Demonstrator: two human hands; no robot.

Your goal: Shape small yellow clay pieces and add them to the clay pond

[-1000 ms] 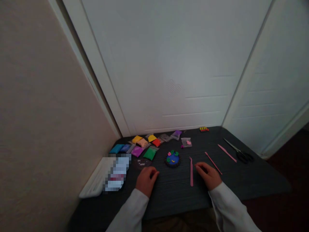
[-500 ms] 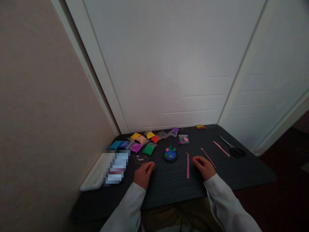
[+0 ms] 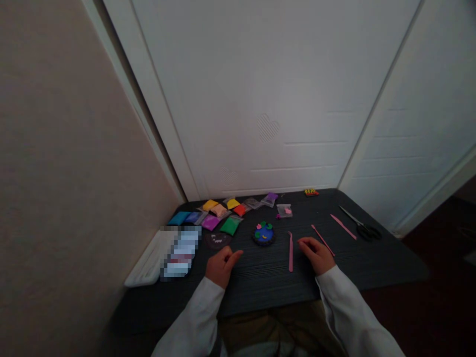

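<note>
My left hand (image 3: 220, 266) rests on the dark table, fingers curled in and thumb sticking out; nothing shows in it. Right of the pink tweezers (image 3: 290, 255), my right hand (image 3: 316, 254) lies with its fingers bent together, and I see nothing held there. Between and beyond the hands sits a small round clay pond (image 3: 264, 234) with a dark rim, blue middle, green leaf shapes, a pink flower and a yellow piece. A thin pink modelling tool (image 3: 323, 240) lies just past my right hand. Close beyond my left hand is a clear round piece (image 3: 217, 241).
Several bags of coloured clay, including a green one (image 3: 231, 225), lie at the back left. A blurred-out phone-like thing (image 3: 182, 253) rests by a white tray (image 3: 147, 263). Scissors (image 3: 366, 230) and a pink knife (image 3: 343, 226) lie right. A small bag (image 3: 284, 210) holds pink clay.
My left thumb has stretched out away from the curled fingers. My right hand stays in nearly the same place. The view has shifted slightly; the things on the table lie as before.
</note>
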